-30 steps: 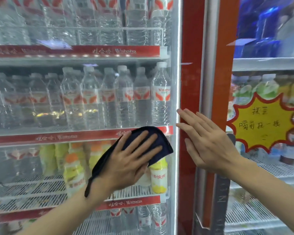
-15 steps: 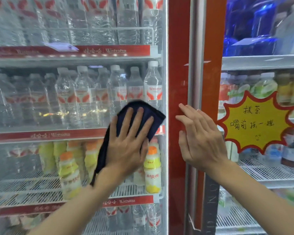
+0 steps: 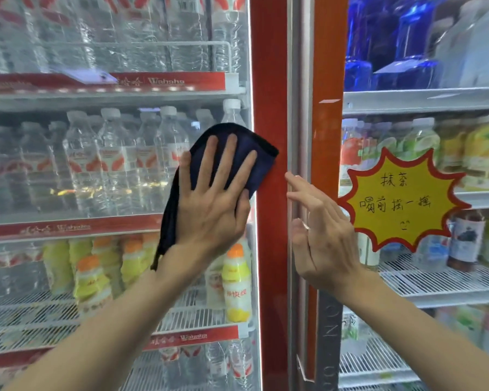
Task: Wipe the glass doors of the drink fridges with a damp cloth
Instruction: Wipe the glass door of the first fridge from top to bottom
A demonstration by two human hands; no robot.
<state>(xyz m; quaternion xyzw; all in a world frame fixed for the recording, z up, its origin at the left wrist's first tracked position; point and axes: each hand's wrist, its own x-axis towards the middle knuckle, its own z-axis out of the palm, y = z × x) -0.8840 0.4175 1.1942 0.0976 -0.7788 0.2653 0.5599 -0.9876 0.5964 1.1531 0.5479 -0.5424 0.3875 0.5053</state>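
Head view: the left hand (image 3: 209, 213) lies flat, fingers spread, pressing a dark blue cloth (image 3: 250, 153) against the left fridge's glass door (image 3: 54, 277), level with the water bottles (image 3: 110, 159). The cloth's right corner overlaps the red frame (image 3: 268, 80), and its tail hangs beside the wrist. The right hand (image 3: 322, 238) is relaxed, fingers nearly straight, holding nothing. Its fingertips are at the silver strip (image 3: 297, 80) of the right fridge, near a yellow sign (image 3: 401, 201).

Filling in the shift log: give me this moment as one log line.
step: wiping left fridge door | left hand: flat, pressing dark blue cloth on glass | right hand: open, by red frame
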